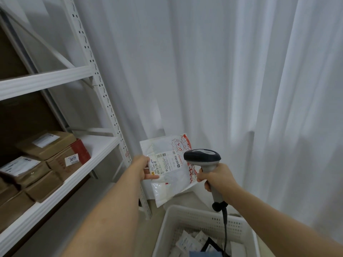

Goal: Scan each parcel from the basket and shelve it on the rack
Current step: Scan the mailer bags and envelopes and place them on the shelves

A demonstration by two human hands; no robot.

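My left hand (143, 167) pinches the left edge of a white plastic mailer parcel (171, 175) with red print and a barcode label, held up in front of the curtain. My right hand (218, 179) grips the grey handle of a corded barcode scanner (203, 158), whose dark head sits just right of the label and points at it. Below, a white perforated basket (185, 217) holds several more parcels. The white metal rack (100, 145) stands to the left.
Brown cardboard boxes (42, 160), one labelled 3011, fill the left part of the rack's lower shelf; its right end is bare white board. A white curtain (241, 80) hangs behind everything. The scanner cable drops into the basket.
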